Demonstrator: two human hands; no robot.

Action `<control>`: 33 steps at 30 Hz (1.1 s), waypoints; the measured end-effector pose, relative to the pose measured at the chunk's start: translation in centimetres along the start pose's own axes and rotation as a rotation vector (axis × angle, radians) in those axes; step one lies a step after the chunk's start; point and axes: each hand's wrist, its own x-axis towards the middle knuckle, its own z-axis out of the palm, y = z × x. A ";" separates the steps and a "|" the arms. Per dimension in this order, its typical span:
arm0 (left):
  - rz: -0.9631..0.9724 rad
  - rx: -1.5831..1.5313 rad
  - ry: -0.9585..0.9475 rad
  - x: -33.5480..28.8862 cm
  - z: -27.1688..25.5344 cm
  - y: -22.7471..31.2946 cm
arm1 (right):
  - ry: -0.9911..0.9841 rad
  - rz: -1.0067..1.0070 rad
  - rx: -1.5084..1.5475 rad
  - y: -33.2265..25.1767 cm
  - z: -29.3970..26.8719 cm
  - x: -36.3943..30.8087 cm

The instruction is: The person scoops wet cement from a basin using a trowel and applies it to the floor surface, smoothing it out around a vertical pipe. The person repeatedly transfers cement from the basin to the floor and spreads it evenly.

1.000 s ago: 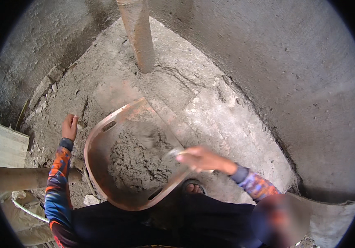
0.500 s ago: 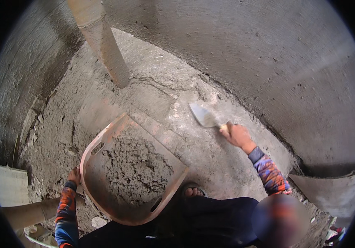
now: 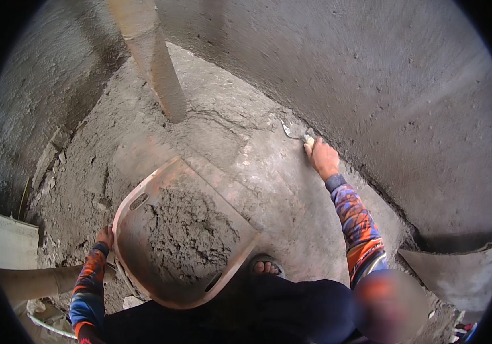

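My right hand (image 3: pixel 322 157) is closed round the pale handle of a trowel (image 3: pixel 289 132). The trowel's blade is tilted against the floor, close to the foot of the right-hand wall, and shows only as a narrow strip. At the lower left my left hand (image 3: pixel 105 236) grips the outer rim of a scoop-shaped pan (image 3: pixel 121 241), its fingers partly hidden. Wet grey mortar (image 3: pixel 188 235) lies heaped in that pan, which has a curved rim, a straight front edge and slotted handholds.
A round bamboo-like post (image 3: pixel 157 69) stands on the floor beyond the pan. Rough plastered walls (image 3: pixel 360 69) rise at right and left. Rubble (image 3: pixel 57 149) lies along the left wall. My sandalled foot (image 3: pixel 267 267) is beside the pan. A curved panel (image 3: pixel 458 269) leans at lower right.
My right hand has carried the trowel farther away, up to the base of the right wall, and its blade has turned from flat to edge-on. My left hand stays at the pan's rim.
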 end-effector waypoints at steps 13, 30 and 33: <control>-0.024 -0.030 0.008 -0.4 0.3 -1.2 | 0.317 -0.548 0.114 -6.5 -5.7 -13.3; -0.188 -0.088 -0.089 0.9 2.1 -3.8 | -0.144 -0.114 0.061 10.4 -1.3 -6.0; -0.146 -0.056 -0.077 1.0 2.6 -3.2 | -0.151 -0.173 -0.052 11.0 -2.3 -4.3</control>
